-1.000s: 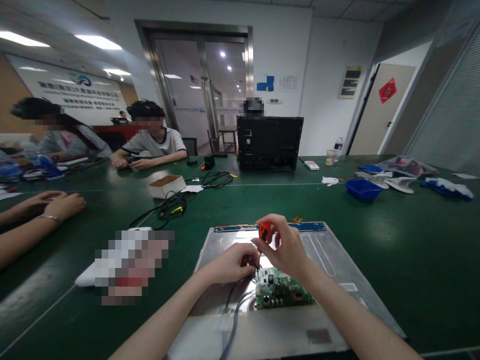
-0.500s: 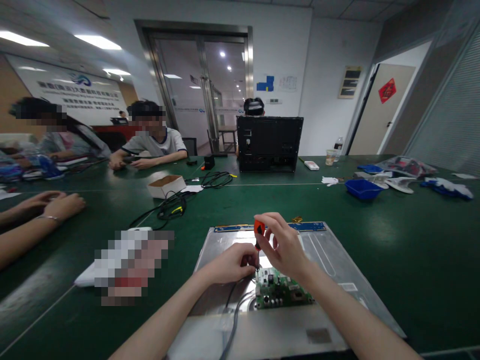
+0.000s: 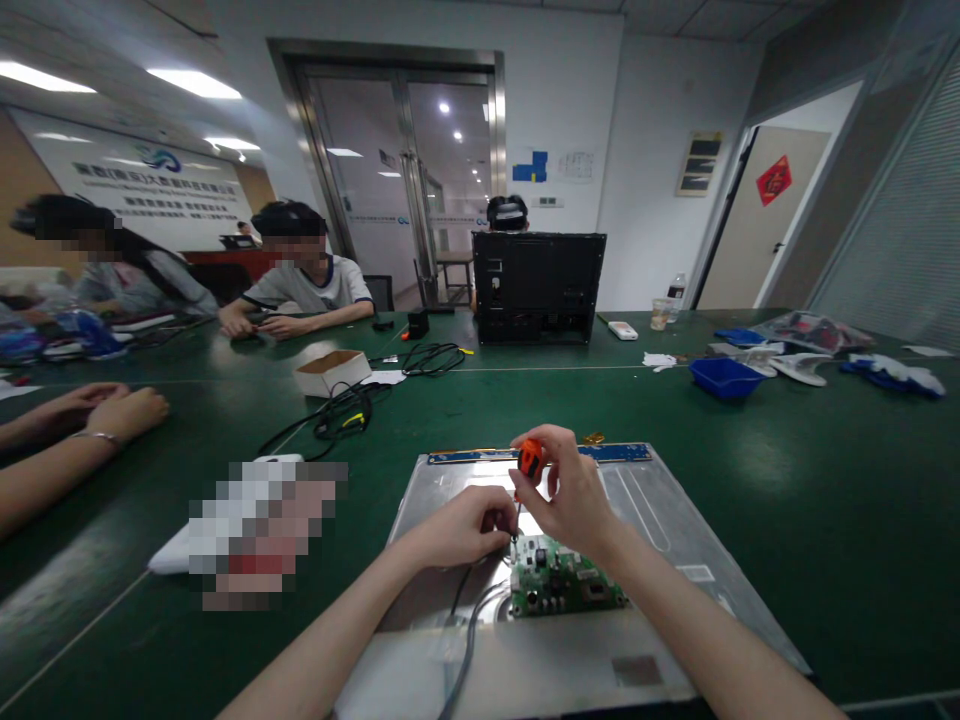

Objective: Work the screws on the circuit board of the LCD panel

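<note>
The right hand [image 3: 574,490] had a screwdriver [image 3: 530,460] pinched by its orange-and-black handle, thumb and fingers closed narrowly around it. The handle stood uppermost in that grip, and the thin shaft ran down below the fingertips to the far left corner of a green circuit board [image 3: 566,575]. Whether the tip sat in a screw was too small to tell.

The left hand [image 3: 472,522] was just beside the shaft at that same corner, thumb and fingers drawn close together; what they held, if anything, could not be told. The board lay beneath and nearer the body than both grips, flat on a silvery metal panel [image 3: 675,530] by the near edge of the green table [image 3: 787,480]. A grey cable [image 3: 474,640] curved from the board's left side toward that edge.

At the table's far edge stood a black monitor casing [image 3: 540,285]. A blue tray [image 3: 726,377] lay toward the far right corner, and an open cardboard box [image 3: 332,372] sat left of the casing, nearer the body.
</note>
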Demonstrator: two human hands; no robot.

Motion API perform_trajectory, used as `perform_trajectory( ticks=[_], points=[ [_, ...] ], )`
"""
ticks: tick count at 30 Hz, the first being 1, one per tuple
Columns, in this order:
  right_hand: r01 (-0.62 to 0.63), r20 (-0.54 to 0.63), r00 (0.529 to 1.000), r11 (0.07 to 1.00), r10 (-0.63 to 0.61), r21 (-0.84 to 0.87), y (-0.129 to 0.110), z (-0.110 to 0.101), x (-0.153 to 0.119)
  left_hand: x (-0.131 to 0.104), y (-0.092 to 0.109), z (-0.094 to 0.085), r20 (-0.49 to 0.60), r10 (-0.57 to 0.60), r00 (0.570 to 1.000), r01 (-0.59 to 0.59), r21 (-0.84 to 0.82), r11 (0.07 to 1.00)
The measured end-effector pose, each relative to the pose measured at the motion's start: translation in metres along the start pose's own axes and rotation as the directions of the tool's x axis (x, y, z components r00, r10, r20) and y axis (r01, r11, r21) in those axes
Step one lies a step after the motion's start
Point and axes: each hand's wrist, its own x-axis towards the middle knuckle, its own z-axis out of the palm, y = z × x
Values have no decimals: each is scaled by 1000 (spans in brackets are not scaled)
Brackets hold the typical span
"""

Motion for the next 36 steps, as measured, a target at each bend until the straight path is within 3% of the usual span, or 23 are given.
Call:
perform_trajectory(
  ticks=[10,18,29,36],
  points=[
    [43,82,996,998,-47,48,-2,-5,3,1,0,0,-5,16,1000,-16,-1,1000],
    [28,-11,1000,999,-27,37,2,-1,1,2,-2,1,-12,4,1000,-4,11,1000],
    [52,20,998,998,-51,-37,1,-3,2,-1,5,-1,-29,4,1000,-3,26,1000],
    [51,56,997,998,-52,22,-2,-4,3,1,3,-1,-9,13,1000,-13,5,1000]
  ],
)
